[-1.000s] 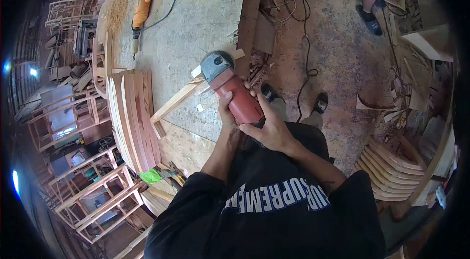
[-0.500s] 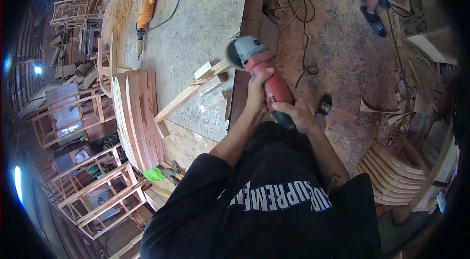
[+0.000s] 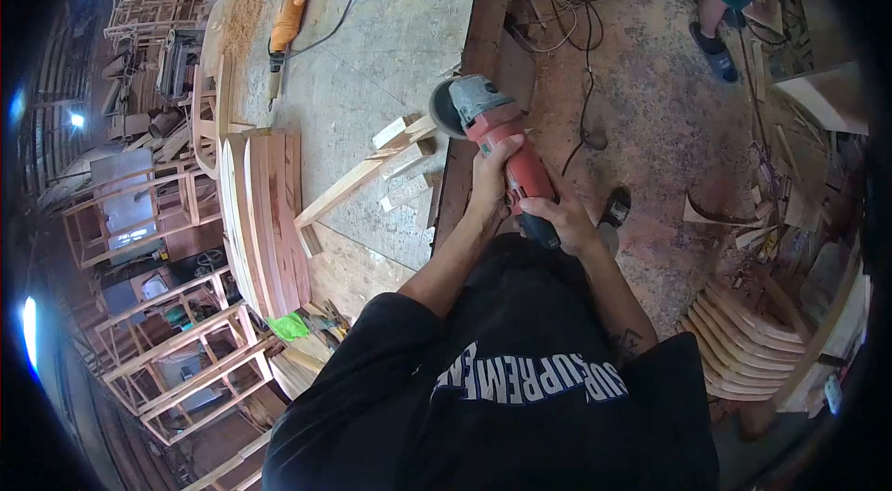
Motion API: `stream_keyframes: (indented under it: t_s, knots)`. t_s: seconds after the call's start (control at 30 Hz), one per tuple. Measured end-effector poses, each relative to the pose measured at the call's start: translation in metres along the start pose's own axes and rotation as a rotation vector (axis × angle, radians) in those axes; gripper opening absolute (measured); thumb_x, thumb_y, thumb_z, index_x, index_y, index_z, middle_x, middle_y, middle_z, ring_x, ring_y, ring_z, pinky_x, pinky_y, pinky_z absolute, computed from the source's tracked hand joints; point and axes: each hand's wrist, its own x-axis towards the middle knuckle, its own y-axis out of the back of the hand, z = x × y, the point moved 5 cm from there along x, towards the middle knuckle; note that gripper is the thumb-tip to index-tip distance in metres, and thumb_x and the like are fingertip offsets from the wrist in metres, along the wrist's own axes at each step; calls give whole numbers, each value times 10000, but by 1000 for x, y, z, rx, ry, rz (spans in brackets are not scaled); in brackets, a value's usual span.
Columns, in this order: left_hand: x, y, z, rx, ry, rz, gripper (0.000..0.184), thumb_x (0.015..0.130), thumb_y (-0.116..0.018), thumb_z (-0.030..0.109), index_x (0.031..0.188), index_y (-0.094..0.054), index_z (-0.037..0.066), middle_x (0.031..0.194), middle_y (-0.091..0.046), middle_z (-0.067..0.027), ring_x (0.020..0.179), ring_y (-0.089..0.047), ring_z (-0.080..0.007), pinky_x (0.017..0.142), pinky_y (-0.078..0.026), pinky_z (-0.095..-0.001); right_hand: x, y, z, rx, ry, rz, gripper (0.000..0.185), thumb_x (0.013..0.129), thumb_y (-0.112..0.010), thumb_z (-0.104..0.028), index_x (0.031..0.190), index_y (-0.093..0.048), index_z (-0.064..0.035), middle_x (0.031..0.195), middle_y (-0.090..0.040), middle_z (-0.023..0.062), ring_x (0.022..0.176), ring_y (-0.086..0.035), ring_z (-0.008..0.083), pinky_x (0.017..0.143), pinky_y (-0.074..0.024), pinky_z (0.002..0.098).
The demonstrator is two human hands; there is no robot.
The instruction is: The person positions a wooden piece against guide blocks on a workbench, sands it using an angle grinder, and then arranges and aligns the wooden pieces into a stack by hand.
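Both of my hands grip a red angle grinder point(image 3: 530, 170) with a grey head. My left hand point(image 3: 494, 177) is closed round the front of its body, and my right hand point(image 3: 564, 220) wraps the rear near the black end. The round disc point(image 3: 444, 110) faces left, at the end of a long wooden strip point(image 3: 348, 192) on the worktable point(image 3: 372, 54). Whether disc and wood touch, I cannot tell. Short wood blocks point(image 3: 406, 159) lie against and beside the strip.
An orange power tool point(image 3: 289, 22) with a cable lies on the table's far part. Curved boards point(image 3: 265, 222) are stacked at its left edge. Cables point(image 3: 587, 73) cross the floor. A person's leg point(image 3: 714, 17) is at upper right. Curved wooden pieces point(image 3: 743, 342) stand at right.
The whole view has shifted slightly. My hands keep the same hold on the angle grinder, with its disc still by the strip's end. The other person's leg has barely moved.
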Motion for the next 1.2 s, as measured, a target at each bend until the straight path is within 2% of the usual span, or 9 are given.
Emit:
stream_keyframes:
  t_s: [0.07, 0.37, 0.43, 0.53, 0.87, 0.97, 1.07, 1.13, 1.2]
  knots:
    - [13, 2, -17, 72, 10, -28, 338, 826, -622, 278, 1031, -572, 14, 850, -630, -98, 715, -627, -202, 676, -524, -326, -2, 9, 2, 20, -2, 12, 707, 818, -693, -206, 1420, -352, -62, 1080, -566, 66, 924, -579, 151, 799, -503, 282]
    - [-4, -3, -21, 143, -8, -9, 321, 821, -637, 257, 1009, -583, 2, 856, -652, -113, 737, -638, -193, 696, -523, -320, -11, 26, 26, 19, -23, 26, 734, 821, -674, -188, 1447, -318, -52, 1169, -527, 80, 996, -557, 157, 869, -478, 286]
    - [-13, -5, -9, 62, -27, 10, 261, 791, -677, 233, 946, -573, 52, 801, -584, -33, 680, -570, -132, 627, -470, -283, -10, 15, 16, -65, 38, 17, 763, 819, -677, -194, 1463, -296, -45, 1178, -522, 74, 1022, -544, 156, 884, -471, 292]
    - [5, 4, -22, 69, -25, -6, 262, 788, -679, 236, 943, -579, 49, 807, -591, -39, 680, -571, -135, 630, -469, -287, -7, 16, 19, 27, 21, 19, 770, 817, -679, -205, 1463, -294, -37, 1177, -520, 68, 1032, -534, 154, 893, -461, 290]
    - [3, -20, -63, 110, 86, -60, 299, 811, -660, 251, 998, -561, 41, 850, -599, -66, 740, -593, -168, 685, -489, -318, -33, 52, 29, -19, 106, 148, 682, 808, -686, -214, 1396, -380, -53, 1105, -548, 78, 931, -568, 150, 820, -488, 297]
    - [-19, -22, -36, 97, 54, -97, 287, 809, -668, 236, 994, -566, 40, 841, -600, -52, 726, -594, -152, 651, -496, -299, -44, 25, 17, 11, -17, 118, 689, 800, -693, -209, 1392, -381, -43, 1119, -540, 80, 949, -563, 145, 842, -479, 296]
    - [-28, -8, -22, -56, 40, -151, 332, 811, -665, 262, 1025, -555, 33, 868, -615, -73, 766, -610, -164, 689, -513, -307, -38, 3, 9, -134, 95, 92, 731, 799, -701, -210, 1407, -347, -13, 1167, -537, 115, 1030, -561, 193, 920, -453, 312]
    - [-35, 5, -12, -125, 44, -160, 387, 804, -659, 278, 1071, -535, 27, 901, -617, -91, 789, -617, -187, 715, -521, -322, -33, -11, 6, -507, 287, 107, 791, 795, -712, -210, 1424, -294, 24, 1226, -522, 161, 1140, -531, 251, 997, -407, 347]
    - [-43, 13, 0, -246, 66, -202, 500, 790, -646, 310, 1164, -496, 13, 968, -620, -129, 834, -631, -233, 768, -535, -353, -31, -39, -5, -475, 298, 84, 850, 785, -724, -215, 1438, -244, 40, 1287, -483, 204, 1215, -491, 292, 1030, -377, 380]
